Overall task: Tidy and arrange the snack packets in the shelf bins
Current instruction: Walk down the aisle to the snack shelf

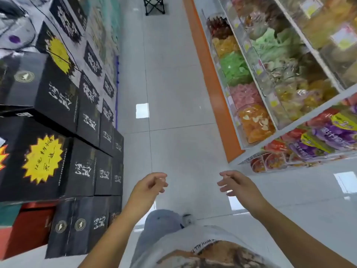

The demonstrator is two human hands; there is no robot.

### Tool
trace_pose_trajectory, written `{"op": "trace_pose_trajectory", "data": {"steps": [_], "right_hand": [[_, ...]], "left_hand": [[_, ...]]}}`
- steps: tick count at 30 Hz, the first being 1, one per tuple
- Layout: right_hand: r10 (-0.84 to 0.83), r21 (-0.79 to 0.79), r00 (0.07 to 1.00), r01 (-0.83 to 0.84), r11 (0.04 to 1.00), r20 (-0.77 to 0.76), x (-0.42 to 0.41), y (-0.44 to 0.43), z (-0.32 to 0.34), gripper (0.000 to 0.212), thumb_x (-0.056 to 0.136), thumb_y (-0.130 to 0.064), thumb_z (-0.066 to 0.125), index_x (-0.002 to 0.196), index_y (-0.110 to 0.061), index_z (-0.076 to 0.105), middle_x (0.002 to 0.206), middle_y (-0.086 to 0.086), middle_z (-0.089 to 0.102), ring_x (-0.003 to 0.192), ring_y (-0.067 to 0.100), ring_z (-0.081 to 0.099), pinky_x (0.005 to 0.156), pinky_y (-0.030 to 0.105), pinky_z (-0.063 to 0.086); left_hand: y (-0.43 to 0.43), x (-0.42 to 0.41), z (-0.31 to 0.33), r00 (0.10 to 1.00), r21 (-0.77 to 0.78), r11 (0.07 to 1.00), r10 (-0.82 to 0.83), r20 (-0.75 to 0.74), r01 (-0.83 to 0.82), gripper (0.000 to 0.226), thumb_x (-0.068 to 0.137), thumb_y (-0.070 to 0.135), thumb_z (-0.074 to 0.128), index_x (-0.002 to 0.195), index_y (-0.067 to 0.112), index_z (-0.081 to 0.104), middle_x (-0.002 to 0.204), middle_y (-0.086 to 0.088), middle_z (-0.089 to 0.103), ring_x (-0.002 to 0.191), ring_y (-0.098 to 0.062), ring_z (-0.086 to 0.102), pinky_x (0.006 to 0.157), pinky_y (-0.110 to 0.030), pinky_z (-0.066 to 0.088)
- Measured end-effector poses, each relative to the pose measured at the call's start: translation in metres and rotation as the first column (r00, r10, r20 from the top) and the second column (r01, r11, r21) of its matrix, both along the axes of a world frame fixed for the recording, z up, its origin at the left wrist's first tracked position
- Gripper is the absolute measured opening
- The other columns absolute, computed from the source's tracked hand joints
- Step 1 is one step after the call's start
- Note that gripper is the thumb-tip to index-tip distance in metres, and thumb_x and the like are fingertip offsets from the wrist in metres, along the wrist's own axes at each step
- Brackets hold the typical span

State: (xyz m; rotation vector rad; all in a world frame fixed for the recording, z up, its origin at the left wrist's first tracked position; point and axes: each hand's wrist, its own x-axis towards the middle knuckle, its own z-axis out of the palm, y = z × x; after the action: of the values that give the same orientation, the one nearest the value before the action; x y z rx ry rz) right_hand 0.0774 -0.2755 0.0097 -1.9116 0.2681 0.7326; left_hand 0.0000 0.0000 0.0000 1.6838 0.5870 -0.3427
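My left hand (149, 185) and my right hand (236, 183) hang out in front of me over the grey tiled aisle floor, fingers loosely curled, holding nothing. The shelf bins stand to the right: clear bins with orange snack packets (255, 123), pink packets (244, 95) and green packets (234, 67) in the lowest row. At the near end of the shelf lie purple and yellow snack packets (328, 136) and red ones (270, 161). Both hands are well clear of the shelf.
Stacked black boxes (81, 132) with yellow star price labels (43, 158) line the left side of the aisle. An orange shelf base (214, 82) runs along the right. A black folding stool (154, 5) stands far down the aisle. My knee and shoe (186, 219) show below.
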Motion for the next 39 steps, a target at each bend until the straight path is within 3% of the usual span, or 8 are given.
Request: {"op": "trace_pose_trajectory", "data": {"steps": [6,12,17,23,30,36,39], "right_hand": [[0.092,0.018,0.996,-0.091,0.996,-0.014,0.083,0.052,-0.01,0.017,0.099,-0.023,0.049,0.109,-0.022,0.063,0.095,-0.001,0.072,0.088,0.018,0.069,0.079,0.03,0.054],[0.128,0.015,0.991,-0.128,0.992,-0.036,0.175,0.12,-0.033,0.018,0.098,-0.023,0.049,0.11,-0.021,0.063,0.094,0.0,0.072,0.087,0.019,0.068,0.076,0.029,0.052],[0.037,-0.003,0.999,-0.037,0.999,-0.024,0.258,0.168,-0.029,0.017,0.098,-0.023,0.05,0.108,-0.02,0.064,0.092,0.001,0.073,0.083,0.019,0.069,0.071,0.028,0.052],[-0.099,-0.016,0.995,0.099,0.995,-0.018,0.346,0.2,-0.016,0.015,0.098,-0.021,0.051,0.107,-0.02,0.064,0.092,0.003,0.072,0.083,0.02,0.068,0.066,0.021,0.052],[-0.222,-0.034,0.975,0.221,0.975,-0.028,0.473,0.232,-0.035,0.015,0.099,-0.021,0.051,0.106,-0.019,0.064,0.09,0.003,0.072,0.083,0.022,0.068,0.077,0.036,0.056],[-0.154,-0.006,0.987,0.154,0.988,-0.045,0.651,0.275,-0.044,0.015,0.099,-0.018,0.05,0.107,-0.018,0.063,0.09,0.006,0.071,0.082,0.023,0.067,0.073,0.034,0.053],[-0.084,0.005,0.996,0.084,0.996,-0.036,0.741,0.304,-0.035,0.015,0.1,-0.018,0.049,0.107,-0.017,0.062,0.091,0.006,0.071,0.082,0.024,0.065,0.071,0.032,0.05]], "left_hand": [[0.03,0.02,-0.007,0.982,-0.018,0.985,0.17,-0.077,-0.172,0.016,0.097,0.017,0.055,0.102,0.022,0.068,0.089,0.001,0.072,0.077,-0.01,0.066,0.07,-0.016,0.051],[0.102,0.094,-0.027,0.978,-0.002,0.981,0.191,-0.088,-0.192,0.017,0.098,0.016,0.053,0.105,0.021,0.068,0.092,-0.002,0.07,0.077,-0.012,0.066,0.069,-0.017,0.049],[0.172,0.207,-0.026,0.99,-0.016,0.994,0.108,-0.093,-0.11,0.015,0.096,0.02,0.056,0.107,0.021,0.067,0.095,-0.002,0.071,0.08,-0.013,0.066,0.069,-0.014,0.048],[0.228,0.37,-0.012,0.997,-0.002,0.999,-0.051,-0.056,0.051,0.016,0.096,0.024,0.056,0.106,0.028,0.067,0.094,0.007,0.072,0.085,-0.009,0.066,0.084,-0.026,0.049],[0.265,0.551,-0.03,0.987,0.013,0.987,-0.159,-0.037,0.159,0.016,0.097,0.023,0.056,0.105,0.03,0.067,0.093,0.009,0.072,0.084,-0.01,0.067,0.081,-0.025,0.051],[0.303,0.694,-0.024,0.995,0.01,0.997,-0.073,-0.07,0.074,0.016,0.097,0.018,0.055,0.102,0.027,0.067,0.089,0.007,0.071,0.079,-0.009,0.065,0.071,-0.016,0.048],[0.328,0.745,-0.015,0.997,0.001,1.0,0.002,-0.08,-0.002,0.016,0.097,0.019,0.055,0.102,0.026,0.068,0.09,0.005,0.071,0.08,-0.01,0.065,0.071,-0.018,0.051]]}}
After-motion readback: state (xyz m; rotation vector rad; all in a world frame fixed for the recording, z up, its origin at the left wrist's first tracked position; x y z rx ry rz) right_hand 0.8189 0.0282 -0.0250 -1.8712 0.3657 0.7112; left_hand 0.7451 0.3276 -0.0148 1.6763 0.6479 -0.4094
